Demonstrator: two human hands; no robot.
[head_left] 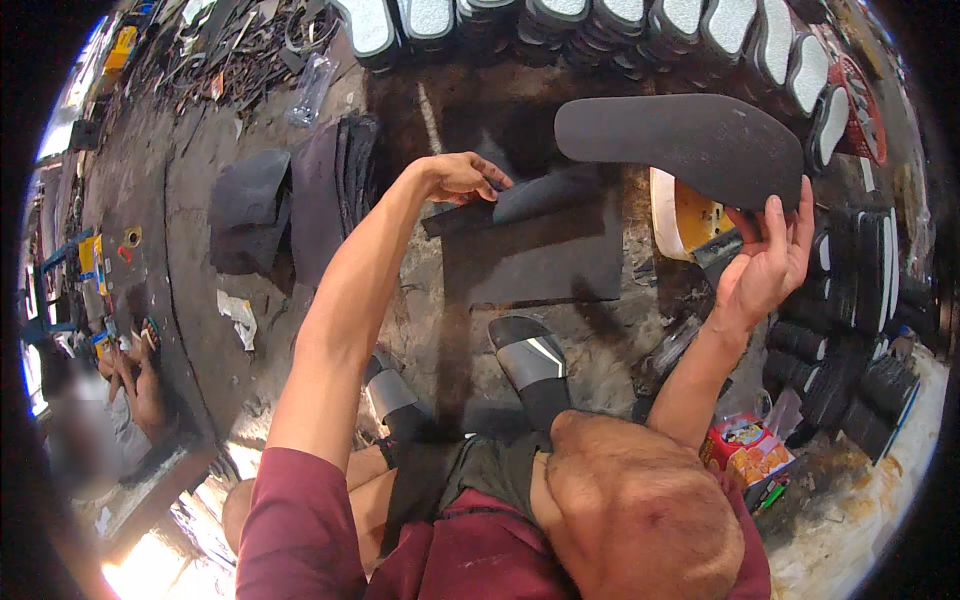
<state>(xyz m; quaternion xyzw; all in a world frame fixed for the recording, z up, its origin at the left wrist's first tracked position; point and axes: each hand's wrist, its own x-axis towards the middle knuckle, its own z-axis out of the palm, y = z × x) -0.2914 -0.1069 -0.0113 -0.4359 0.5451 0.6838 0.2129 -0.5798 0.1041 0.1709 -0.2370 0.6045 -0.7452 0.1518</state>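
Note:
In my raised right hand (765,270) is a large dark grey shoe sole piece (690,140), gripped at its wide end between fingers and thumb. It hangs level over the floor, its narrow end pointing left. My left hand (465,180) pinches the curled far edge of a thin black sheet (550,195). Beneath that lifted flap, a flat dark sheet (530,265) lies on the floor ahead of my feet. A yellow container with a pale rim (672,225) stands under the sole piece, partly hidden by it.
Stacks of soles with white tops (650,20) line the far side. More soles (865,270) are piled at right, near a red box (745,445). Folded black sheets (335,190) stand at left, with scraps (225,60) beyond. Another person (125,400) sits at far left.

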